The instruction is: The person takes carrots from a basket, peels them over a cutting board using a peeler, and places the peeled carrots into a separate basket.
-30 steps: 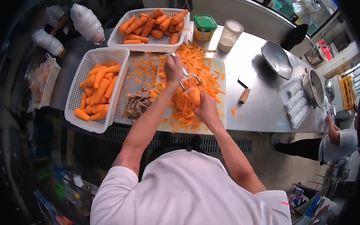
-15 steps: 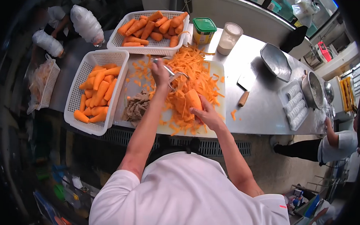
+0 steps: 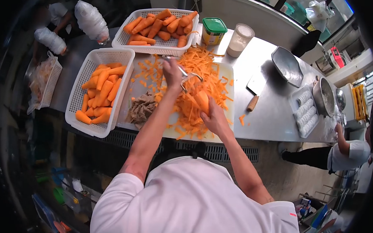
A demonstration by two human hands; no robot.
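My left hand (image 3: 173,75) is closed around the handle of a metal Y-shaped peeler (image 3: 191,78), whose head sits over the peelings. A thick orange carrot (image 3: 202,101) is gripped in my right hand (image 3: 216,119), just below and right of the peeler; I cannot tell whether the blade touches it. Under both hands a heap of carrot peelings (image 3: 201,67) covers much of the white cutting board (image 3: 227,78). Beside my left forearm lies a crumpled brown cloth (image 3: 142,108).
One white basket (image 3: 76,96) of smooth carrots stands left; another basket (image 3: 156,50) of carrots is behind. A green-lidded tub (image 3: 214,32), a jar (image 3: 240,40), a cleaver (image 3: 254,88), a dark tray (image 3: 287,66) and a metal bowl (image 3: 323,97) occupy the table. A person (image 3: 347,154) stands right.
My left hand and the peeler have shifted slightly to the right and down. The carrot in my right hand is now tilted more steeply. The whole view has moved slightly.
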